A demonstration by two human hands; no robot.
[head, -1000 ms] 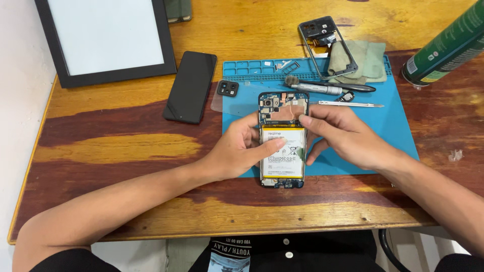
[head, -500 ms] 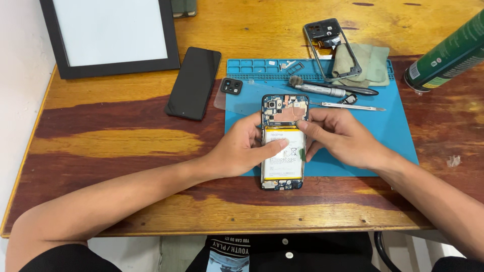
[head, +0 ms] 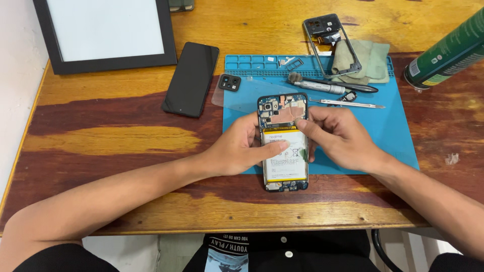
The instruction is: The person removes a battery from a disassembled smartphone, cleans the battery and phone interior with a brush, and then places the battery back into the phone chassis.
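An opened phone (head: 283, 116) lies back-up on the blue mat (head: 388, 131), with its circuit board at the top and a white and yellow battery (head: 285, 163) below it. My left hand (head: 241, 150) holds the phone's left side, and its thumb lies across the battery. My right hand (head: 342, 138) is at the phone's right side. Its fingertips press at the battery's upper right edge, beside a small green tab (head: 303, 153).
On the mat's far part lie a screwdriver (head: 322, 86), tweezers (head: 350, 104), a phone frame (head: 330, 43) and a green cloth (head: 370, 60). A black phone screen (head: 191, 78) and a camera cover (head: 230, 82) lie to the left. A framed white board (head: 106, 32) stands behind, and a green spray can (head: 448, 50) is at the right.
Both hands stay on the opened phone. The fingertips of my right hand have drawn in to the battery's upper right edge. The view has shifted a little.
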